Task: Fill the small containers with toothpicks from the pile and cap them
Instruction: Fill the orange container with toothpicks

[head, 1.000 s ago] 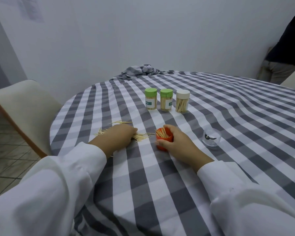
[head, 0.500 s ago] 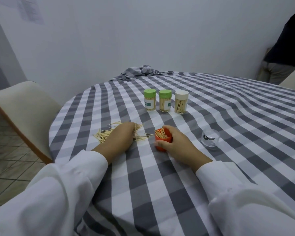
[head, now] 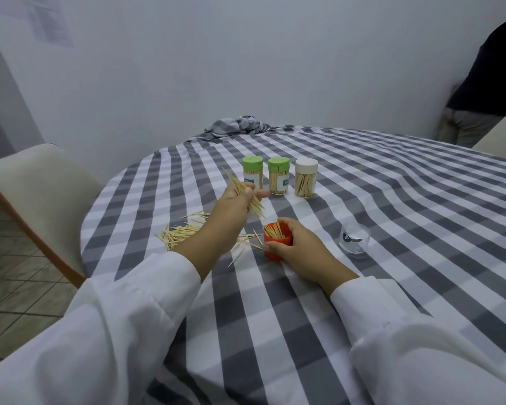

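Head view: one orange container, part-filled with toothpicks, stands on the checked worktop, gripped by the right hand. The left hand pinches a toothpick bundle above the loose pile. Behind stand three capped cylindrical jars; one clear cap lies right.

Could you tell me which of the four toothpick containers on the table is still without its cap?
The orange container, gripped by the right hand nearest the person. Its toothpicks poke out of the open top, while the two green-capped jars and the white-capped jar are closed.
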A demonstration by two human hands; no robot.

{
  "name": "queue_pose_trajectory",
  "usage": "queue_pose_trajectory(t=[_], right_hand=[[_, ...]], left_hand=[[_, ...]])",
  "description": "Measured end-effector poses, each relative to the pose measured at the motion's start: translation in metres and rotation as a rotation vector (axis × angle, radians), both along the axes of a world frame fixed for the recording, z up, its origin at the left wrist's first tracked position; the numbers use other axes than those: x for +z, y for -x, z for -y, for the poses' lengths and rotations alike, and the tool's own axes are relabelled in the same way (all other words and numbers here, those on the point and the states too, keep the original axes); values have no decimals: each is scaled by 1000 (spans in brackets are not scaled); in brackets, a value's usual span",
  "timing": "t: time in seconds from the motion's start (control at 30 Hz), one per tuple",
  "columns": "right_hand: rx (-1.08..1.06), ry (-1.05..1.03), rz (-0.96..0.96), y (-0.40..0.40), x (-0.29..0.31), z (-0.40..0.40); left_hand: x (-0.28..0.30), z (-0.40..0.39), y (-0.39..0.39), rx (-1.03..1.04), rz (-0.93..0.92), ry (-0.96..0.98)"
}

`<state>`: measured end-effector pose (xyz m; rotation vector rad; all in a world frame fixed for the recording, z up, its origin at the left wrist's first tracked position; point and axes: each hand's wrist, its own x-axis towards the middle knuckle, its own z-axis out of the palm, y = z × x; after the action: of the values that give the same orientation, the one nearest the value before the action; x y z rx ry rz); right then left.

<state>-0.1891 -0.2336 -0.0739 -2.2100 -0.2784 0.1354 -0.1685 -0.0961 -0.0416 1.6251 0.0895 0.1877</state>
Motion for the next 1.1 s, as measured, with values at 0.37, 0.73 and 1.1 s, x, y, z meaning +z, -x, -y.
queue_pose_trajectory(t=[0.37,0.73,1.1], right_hand=[[6,-15,8,1,-1,1],[2,-42,53,-1,1,13],[-31,25,28,-3,2,13]], left_hand=[[-9,4,12,-197,-89,-247],[-29,-29,2,-424,-77,-1050],[-35,-44,-2,-352,285,-1562]])
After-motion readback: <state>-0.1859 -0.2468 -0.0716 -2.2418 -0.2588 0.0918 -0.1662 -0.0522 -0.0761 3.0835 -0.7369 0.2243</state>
